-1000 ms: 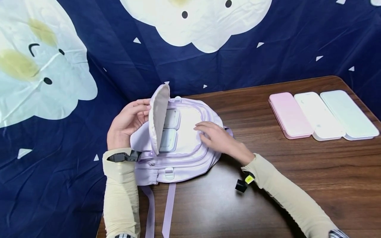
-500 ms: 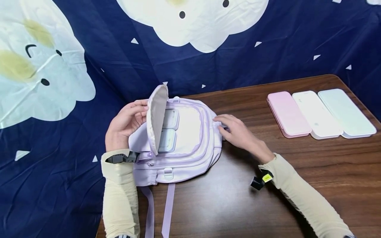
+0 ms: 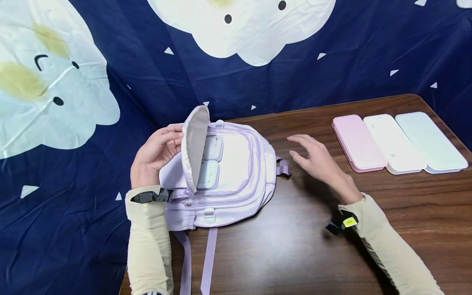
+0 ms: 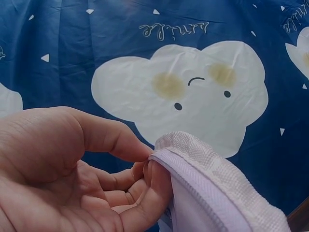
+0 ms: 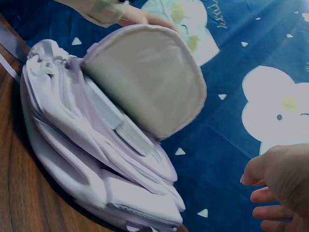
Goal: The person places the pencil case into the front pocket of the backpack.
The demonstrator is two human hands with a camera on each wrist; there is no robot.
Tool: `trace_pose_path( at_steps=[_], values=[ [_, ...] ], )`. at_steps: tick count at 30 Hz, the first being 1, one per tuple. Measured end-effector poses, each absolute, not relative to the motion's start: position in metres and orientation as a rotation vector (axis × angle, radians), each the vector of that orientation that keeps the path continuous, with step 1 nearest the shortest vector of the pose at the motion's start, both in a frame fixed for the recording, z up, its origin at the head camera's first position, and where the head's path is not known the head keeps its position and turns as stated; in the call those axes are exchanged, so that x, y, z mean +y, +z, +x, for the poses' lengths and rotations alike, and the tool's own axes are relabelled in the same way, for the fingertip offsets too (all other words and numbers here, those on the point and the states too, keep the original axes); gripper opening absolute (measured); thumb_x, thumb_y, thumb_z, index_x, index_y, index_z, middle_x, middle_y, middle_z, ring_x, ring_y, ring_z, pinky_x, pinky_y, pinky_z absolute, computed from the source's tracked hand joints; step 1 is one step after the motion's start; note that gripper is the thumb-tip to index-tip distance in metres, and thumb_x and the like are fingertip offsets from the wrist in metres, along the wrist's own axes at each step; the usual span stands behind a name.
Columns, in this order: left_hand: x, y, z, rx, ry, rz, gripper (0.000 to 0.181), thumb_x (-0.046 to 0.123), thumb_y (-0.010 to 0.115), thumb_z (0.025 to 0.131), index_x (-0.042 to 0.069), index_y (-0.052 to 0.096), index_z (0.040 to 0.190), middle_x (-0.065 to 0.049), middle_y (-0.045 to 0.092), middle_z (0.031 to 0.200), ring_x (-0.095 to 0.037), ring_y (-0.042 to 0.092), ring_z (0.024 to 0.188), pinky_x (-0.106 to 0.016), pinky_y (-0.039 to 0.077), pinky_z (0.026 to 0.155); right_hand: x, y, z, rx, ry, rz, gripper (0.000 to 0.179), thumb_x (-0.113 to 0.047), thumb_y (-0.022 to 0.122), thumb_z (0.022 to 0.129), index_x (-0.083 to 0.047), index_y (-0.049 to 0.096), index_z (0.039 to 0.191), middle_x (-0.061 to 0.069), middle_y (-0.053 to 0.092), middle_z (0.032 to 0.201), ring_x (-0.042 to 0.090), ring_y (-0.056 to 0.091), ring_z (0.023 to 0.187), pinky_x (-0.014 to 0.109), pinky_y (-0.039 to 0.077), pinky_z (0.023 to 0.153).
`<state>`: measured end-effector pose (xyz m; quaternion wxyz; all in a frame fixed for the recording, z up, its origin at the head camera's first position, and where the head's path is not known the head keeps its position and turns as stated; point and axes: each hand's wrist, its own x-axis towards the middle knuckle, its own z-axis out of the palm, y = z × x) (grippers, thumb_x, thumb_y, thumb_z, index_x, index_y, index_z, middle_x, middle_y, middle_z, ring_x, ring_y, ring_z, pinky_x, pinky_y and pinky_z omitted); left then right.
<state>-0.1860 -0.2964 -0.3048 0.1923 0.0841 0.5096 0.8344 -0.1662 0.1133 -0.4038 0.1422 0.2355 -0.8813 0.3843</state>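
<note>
A pale lilac backpack (image 3: pixel 236 209) lies on the table, its front pocket unzipped. My left hand (image 3: pixel 153 153) pinches the edge of the pocket's flap (image 3: pixel 195 143) between thumb and fingers and holds it raised. In the left wrist view the flap's zipper edge (image 4: pixel 193 179) runs out from the fingertips. Two pale cases, one grey-white (image 3: pixel 212 147) and one light blue (image 3: pixel 208 174), lie side by side in the pocket, partly hidden by the flap. My right hand (image 3: pixel 318 159) is to the right of the backpack, over the table, fingers spread and holding nothing.
Three slim, long cases lie in a row at the table's right: pink (image 3: pixel 359 143), white (image 3: pixel 394 143) and pale blue (image 3: pixel 431 141). Purple straps (image 3: pixel 209 262) trail from the backpack toward the front. A dark blue cloth with clouds (image 3: pixel 280 86) hangs behind the wooden table (image 3: pixel 265 258).
My right hand has moved right, from over the open pocket to beyond the backpack's right end. The left hand keeps holding the flap up in much the same place.
</note>
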Motion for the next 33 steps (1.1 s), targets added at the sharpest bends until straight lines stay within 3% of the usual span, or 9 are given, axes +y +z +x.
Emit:
trace_pose_path(
  at_steps=[25, 33],
  values=[
    [-0.299, -0.308, -0.186, 1.406, 2.350, 0.247, 0.036, -0.013, 0.030, 0.096, -0.003, 0.064, 0.100, -0.011, 0.070, 0.089, -0.016, 0.070, 0.078, -0.027, 0.056, 0.068, 0.187, -0.406, -0.163, -2.514, 1.078, 0.353, 0.043, -0.007, 0.068, 0.085, -0.002, 0.058, 0.126, 0.021, 0.058, 0.128, 0.039, 0.050, 0.123, 0.054, 0.037, 0.101],
    [-0.299, -0.308, -0.186, 1.406, 2.351, 0.250, 0.036, -0.014, 0.030, 0.096, -0.003, 0.064, 0.101, -0.011, 0.070, 0.090, -0.016, 0.070, 0.079, -0.027, 0.057, 0.068, 0.204, -0.412, -0.161, -2.514, 1.086, 0.244, 0.049, -0.008, 0.069, 0.082, 0.000, 0.054, 0.128, 0.026, 0.056, 0.123, 0.042, 0.053, 0.110, 0.053, 0.040, 0.092]
  ],
)
